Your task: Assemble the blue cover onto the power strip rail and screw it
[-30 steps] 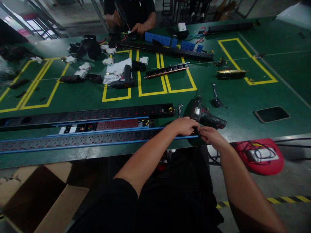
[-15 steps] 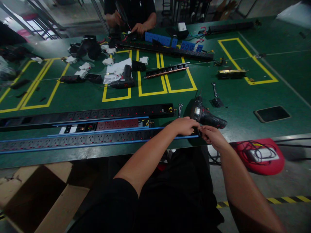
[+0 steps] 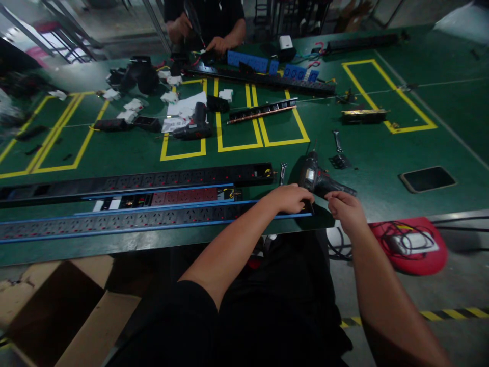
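Observation:
My left hand (image 3: 293, 199) is closed over the right end of a long black socket strip (image 3: 132, 220) with blue edges, which lies along the near table edge. A bit to the right, my right hand (image 3: 344, 208) is raised off the strip's end with its fingers pinched together; whatever they hold, if anything, is too small to make out. Just beyond both hands a black cordless drill (image 3: 310, 174) lies on the table, its handle pointing right. A second black strip (image 3: 183, 178) and a part with dark red sockets (image 3: 185, 196) lie behind the first strip.
A small wrench (image 3: 282, 174) lies left of the drill, another wrench (image 3: 336, 141) behind it. To the right is a phone (image 3: 428, 179). Across the table (image 3: 382, 168) a person (image 3: 208, 25) works with a tool. A red stool (image 3: 416, 262) with cables and an open carton (image 3: 87, 316) stand below.
My right hand has moved right, away from my left hand and the strip's end, fingers still pinched. My left hand has stayed in place.

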`<state>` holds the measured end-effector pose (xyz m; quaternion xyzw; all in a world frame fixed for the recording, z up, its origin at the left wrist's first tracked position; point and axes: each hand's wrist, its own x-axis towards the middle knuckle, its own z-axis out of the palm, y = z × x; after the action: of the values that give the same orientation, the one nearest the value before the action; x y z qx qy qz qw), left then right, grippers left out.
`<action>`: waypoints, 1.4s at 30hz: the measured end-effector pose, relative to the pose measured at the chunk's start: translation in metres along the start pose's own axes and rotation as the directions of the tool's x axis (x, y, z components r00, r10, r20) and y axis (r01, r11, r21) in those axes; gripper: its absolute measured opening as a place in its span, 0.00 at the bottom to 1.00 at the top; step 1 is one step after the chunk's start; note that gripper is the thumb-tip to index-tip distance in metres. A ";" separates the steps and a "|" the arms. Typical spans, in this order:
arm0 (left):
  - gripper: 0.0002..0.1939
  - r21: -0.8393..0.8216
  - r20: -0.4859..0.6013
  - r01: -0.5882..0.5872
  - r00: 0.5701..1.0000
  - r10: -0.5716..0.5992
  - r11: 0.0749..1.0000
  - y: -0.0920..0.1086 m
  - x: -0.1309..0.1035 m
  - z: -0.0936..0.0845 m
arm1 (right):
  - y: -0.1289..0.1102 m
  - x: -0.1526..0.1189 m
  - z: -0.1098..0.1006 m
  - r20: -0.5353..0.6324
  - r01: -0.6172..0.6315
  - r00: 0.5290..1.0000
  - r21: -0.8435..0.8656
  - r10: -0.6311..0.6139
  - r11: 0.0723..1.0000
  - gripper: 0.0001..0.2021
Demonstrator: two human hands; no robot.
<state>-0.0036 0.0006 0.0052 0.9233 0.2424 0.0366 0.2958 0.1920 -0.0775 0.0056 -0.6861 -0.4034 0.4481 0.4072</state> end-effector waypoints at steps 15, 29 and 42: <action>0.19 0.008 0.001 -0.009 1.000 0.009 1.000 0.000 0.001 0.000 | -0.012 0.008 -0.013 -0.130 0.155 0.953 -0.567 -0.273 0.809 0.11; 0.18 -0.008 -0.001 -0.021 1.000 0.021 1.000 -0.003 0.002 0.002 | -0.023 0.032 -0.019 -0.160 0.040 0.943 -0.814 -0.291 0.579 0.15; 0.20 -0.050 0.002 -0.001 1.000 0.001 0.999 -0.003 0.002 0.001 | -0.034 0.057 -0.015 -0.170 0.020 0.945 -0.822 -0.279 0.570 0.16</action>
<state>-0.0032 0.0029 0.0023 0.9158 0.2405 0.0418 0.3189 0.2152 -0.0161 0.0241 -0.8147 -0.5579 0.0755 0.1390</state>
